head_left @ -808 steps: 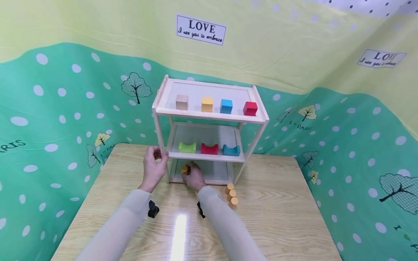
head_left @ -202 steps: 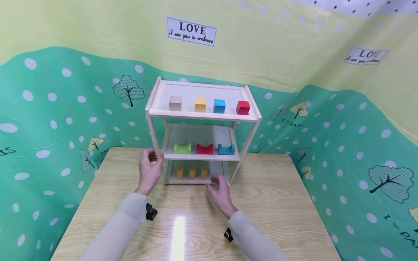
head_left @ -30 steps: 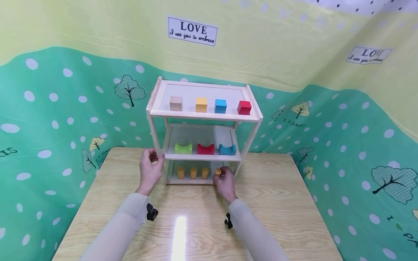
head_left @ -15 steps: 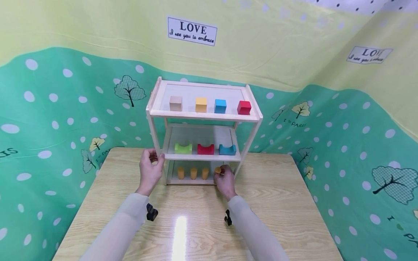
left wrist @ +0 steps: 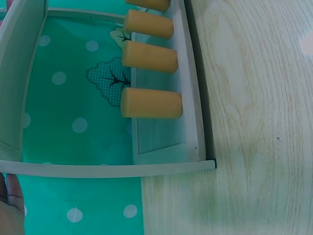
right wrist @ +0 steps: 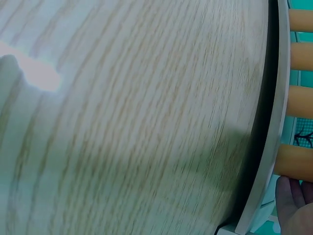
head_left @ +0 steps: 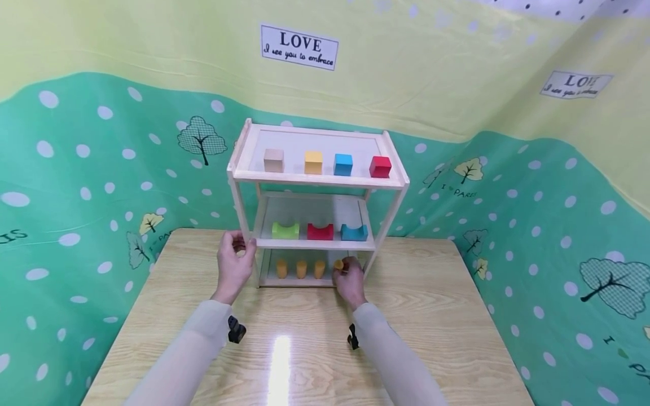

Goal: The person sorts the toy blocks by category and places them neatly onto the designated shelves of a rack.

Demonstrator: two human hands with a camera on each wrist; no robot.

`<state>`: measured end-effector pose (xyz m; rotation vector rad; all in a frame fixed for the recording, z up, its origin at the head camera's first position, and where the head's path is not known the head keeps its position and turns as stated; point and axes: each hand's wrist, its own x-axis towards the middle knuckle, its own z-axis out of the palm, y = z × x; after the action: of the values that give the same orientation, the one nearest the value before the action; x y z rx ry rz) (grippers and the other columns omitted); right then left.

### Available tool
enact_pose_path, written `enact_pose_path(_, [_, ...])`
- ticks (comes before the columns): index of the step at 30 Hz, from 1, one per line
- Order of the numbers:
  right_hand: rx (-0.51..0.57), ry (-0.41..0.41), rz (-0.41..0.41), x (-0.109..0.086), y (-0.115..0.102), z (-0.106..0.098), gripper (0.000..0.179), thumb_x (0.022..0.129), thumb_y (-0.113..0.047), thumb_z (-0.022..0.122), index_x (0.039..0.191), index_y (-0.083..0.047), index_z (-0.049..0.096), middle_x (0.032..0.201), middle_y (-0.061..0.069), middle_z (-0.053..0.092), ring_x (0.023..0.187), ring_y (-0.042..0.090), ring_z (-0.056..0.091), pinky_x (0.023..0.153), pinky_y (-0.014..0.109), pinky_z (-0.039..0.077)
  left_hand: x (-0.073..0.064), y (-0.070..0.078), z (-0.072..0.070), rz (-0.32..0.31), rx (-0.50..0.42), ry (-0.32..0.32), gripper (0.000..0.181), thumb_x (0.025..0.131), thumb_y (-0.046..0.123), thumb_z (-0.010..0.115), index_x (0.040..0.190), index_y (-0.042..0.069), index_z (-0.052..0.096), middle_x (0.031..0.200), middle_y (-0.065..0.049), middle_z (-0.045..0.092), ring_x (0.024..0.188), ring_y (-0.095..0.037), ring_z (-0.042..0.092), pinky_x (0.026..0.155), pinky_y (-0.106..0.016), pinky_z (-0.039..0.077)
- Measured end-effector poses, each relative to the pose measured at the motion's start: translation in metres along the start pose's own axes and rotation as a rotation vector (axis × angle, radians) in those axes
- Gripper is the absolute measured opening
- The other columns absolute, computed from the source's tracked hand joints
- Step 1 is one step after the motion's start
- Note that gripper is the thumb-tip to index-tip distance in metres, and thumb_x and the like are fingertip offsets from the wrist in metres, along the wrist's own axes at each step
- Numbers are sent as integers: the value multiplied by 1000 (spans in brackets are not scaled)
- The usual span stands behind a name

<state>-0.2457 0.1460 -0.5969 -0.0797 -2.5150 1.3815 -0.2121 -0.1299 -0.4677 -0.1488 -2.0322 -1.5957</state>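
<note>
In the head view my left hand (head_left: 236,265) grips the left front post (head_left: 238,208) of a white wooden three-tier shelf. Its fingers (left wrist: 13,193) show beside that post at the corner of the left wrist view. On the bottom tier, my right hand (head_left: 350,281) pinches an orange wooden cylinder (head_left: 338,264) near the right end. The fingertips (right wrist: 286,188) lie against the cylinder's side in the right wrist view. Left of it stand three more upright orange cylinders, the nearest one (head_left: 319,269) in line with a middle one (head_left: 301,269) and a leftmost one (head_left: 281,269).
The middle tier (head_left: 264,243) carries green (head_left: 285,232), red (head_left: 320,232) and blue (head_left: 354,233) arch blocks. On top sit beige (head_left: 273,160), yellow (head_left: 313,162), blue (head_left: 343,164) and red (head_left: 380,167) cubes. The shelf stands on a wooden table (head_left: 431,316) before a patterned curtain.
Earlier, three orange cylinders stood on the table right of the shelf; now they are on the bottom tier. Over the last second the right hand and its cylinder have barely moved. The left hand stays put.
</note>
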Motion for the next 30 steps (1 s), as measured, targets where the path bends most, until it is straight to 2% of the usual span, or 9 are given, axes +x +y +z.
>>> enact_pose_path(9, [-2,-10,7,0,1,-1,25,82,-2,64,106,-1,55,100,11,59,90,24,61,75,36,55,0,1,1,4,-5,5,18,89,-7,57,105,-12,49,96,-22,52,84,-25,53,75,-26,48])
enact_pose_path(17, [-6,-33,34,-3,3,-4,31,82,-5,64,111,2,55,100,12,58,89,25,57,76,38,53,0,0,2,6,1,7,17,90,-6,57,104,-12,49,96,-22,52,83,-24,52,74,-25,48])
enact_pose_path(25, [-68,-63,101,-12,5,-3,33,82,-7,67,111,3,54,92,11,55,78,20,52,64,32,49,-1,0,1,-7,-10,-3,18,90,-5,57,105,-11,49,97,-22,52,85,-26,53,76,-25,48])
enact_pose_path(30, [-77,-77,113,-19,-5,-5,43,81,-5,69,118,7,51,104,17,55,89,24,53,77,37,50,-1,1,0,-8,-9,-3,18,90,-6,57,105,-12,49,96,-23,52,85,-28,53,76,-27,48])
